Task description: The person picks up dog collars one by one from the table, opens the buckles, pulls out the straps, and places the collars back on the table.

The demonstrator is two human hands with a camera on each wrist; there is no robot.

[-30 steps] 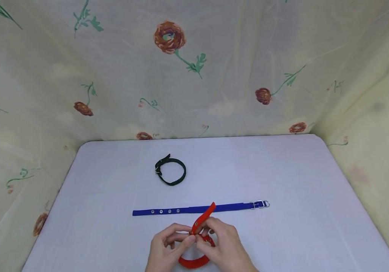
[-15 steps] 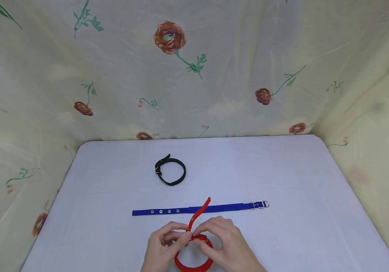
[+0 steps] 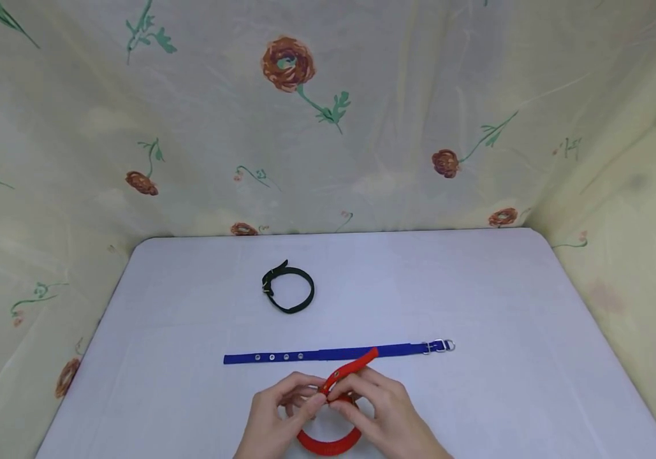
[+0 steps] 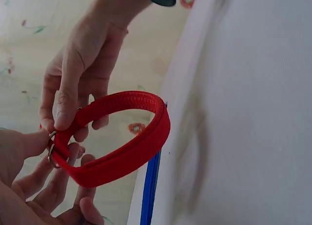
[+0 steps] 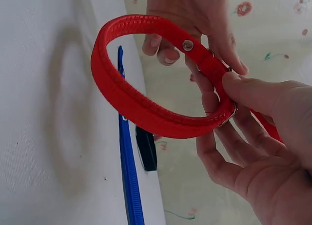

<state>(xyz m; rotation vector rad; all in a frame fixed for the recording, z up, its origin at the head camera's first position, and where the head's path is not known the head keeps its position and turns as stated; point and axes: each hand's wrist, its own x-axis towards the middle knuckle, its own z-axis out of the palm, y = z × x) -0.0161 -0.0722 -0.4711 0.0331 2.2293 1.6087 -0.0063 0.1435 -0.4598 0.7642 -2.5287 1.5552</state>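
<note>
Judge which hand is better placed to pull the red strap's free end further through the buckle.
Right, probably. The right hand pinches the red collar beside its free end, while the left hand steadies the buckle.

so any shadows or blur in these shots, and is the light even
Head view: soft, even light, everything sharp, only faint shadow under the black collar. Left wrist view: the red collar is sharp, the table washed out with a blurry shadow. Right wrist view: a soft ring shadow on the table, the blue collar slightly soft.
</note>
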